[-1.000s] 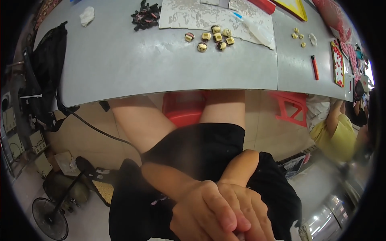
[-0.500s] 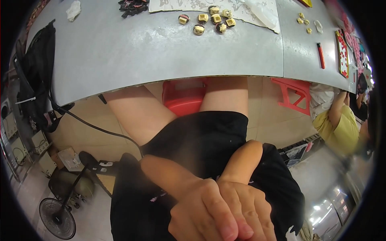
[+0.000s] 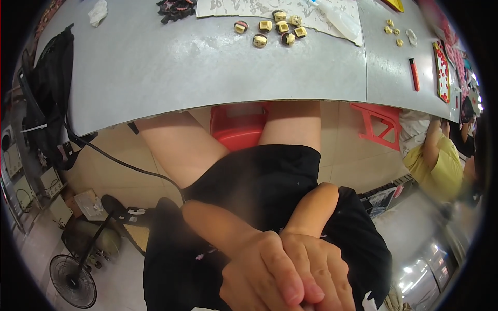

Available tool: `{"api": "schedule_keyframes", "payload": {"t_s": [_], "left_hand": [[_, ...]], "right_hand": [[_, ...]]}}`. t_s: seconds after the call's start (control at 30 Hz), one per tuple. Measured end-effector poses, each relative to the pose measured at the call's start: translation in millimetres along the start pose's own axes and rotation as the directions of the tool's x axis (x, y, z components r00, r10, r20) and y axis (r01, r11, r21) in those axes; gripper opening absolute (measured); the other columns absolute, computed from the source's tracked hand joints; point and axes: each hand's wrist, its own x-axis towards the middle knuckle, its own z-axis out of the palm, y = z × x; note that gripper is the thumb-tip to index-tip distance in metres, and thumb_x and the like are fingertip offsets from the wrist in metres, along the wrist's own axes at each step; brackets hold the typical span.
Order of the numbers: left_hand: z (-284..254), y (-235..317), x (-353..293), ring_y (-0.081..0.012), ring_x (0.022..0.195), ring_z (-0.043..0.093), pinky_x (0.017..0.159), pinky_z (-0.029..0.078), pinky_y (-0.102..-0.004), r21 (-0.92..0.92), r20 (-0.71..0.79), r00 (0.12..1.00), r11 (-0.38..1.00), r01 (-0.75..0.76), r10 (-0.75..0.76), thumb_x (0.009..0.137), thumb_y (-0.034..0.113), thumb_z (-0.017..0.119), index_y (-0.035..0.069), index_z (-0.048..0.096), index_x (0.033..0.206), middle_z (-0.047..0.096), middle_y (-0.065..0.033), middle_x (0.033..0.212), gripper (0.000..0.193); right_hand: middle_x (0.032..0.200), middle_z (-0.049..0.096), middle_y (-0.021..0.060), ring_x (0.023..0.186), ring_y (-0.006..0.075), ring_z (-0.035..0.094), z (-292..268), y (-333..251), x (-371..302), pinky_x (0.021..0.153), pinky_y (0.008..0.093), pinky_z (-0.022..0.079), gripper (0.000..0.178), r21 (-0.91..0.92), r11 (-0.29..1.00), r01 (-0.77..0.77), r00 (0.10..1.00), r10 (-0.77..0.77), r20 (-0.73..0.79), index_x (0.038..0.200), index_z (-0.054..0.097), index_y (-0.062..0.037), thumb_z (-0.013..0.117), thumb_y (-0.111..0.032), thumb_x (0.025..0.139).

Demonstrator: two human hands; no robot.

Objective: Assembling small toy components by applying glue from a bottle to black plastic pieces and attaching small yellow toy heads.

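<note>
My left hand [image 3: 258,272] and my right hand [image 3: 319,264] are pressed together close in front of my chest, at the lower edge. Their fingers are curled and closed. What they hold, if anything, is hidden by the fingers and the picture's edge. Away from both hands, on the grey table [image 3: 207,72], lies a group of small cream and dark brown pieces [image 3: 260,41]; some have a square hollow on top.
A white patterned sheet [image 3: 228,9] with a translucent bottle [image 3: 340,23] on it lies at the back. Rightward are a red pen-like stick [image 3: 414,74] and a tray of red pieces [image 3: 442,72]. A person in a yellow shirt [image 3: 438,168] sits at right; a black fan [image 3: 72,281] stands lower left.
My hands stay together in nearly the same place and pose. The view has shifted slightly, so the table and the pieces on it appear a little lower.
</note>
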Motion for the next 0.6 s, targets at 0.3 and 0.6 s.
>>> {"api": "schedule_keyframes", "payload": {"t_s": [0.3,0.6], "left_hand": [[2,-1,-8,-0.0227,0.104,0.059,0.100,0.037,-0.0396,-0.052,-0.070,0.997,0.998,0.040,-0.044,0.081,0.020,0.070,0.005,0.061,0.114,0.063,-0.0161,0.108,0.037],[4,-3,-11,-0.0225,0.103,0.059,0.100,0.037,-0.0394,-0.107,-0.117,0.990,0.992,0.064,-0.076,0.080,0.020,0.070,0.006,0.062,0.113,0.063,-0.0157,0.107,0.036]], "right_hand": [[0.131,0.051,0.0075,0.103,0.0266,0.061,-6,-6,-3,0.103,0.0205,0.034,0.012,-0.111,0.994,-0.007,1.000,0.005,-0.015,0.091,0.073,-0.0089,0.068,-0.012,0.080],[0.126,0.054,0.0066,0.103,0.0252,0.060,-6,-7,-6,0.103,0.0207,0.036,0.012,-0.027,0.996,-0.088,0.992,0.085,-0.096,0.089,0.073,-0.0088,0.070,-0.007,0.077]]}}
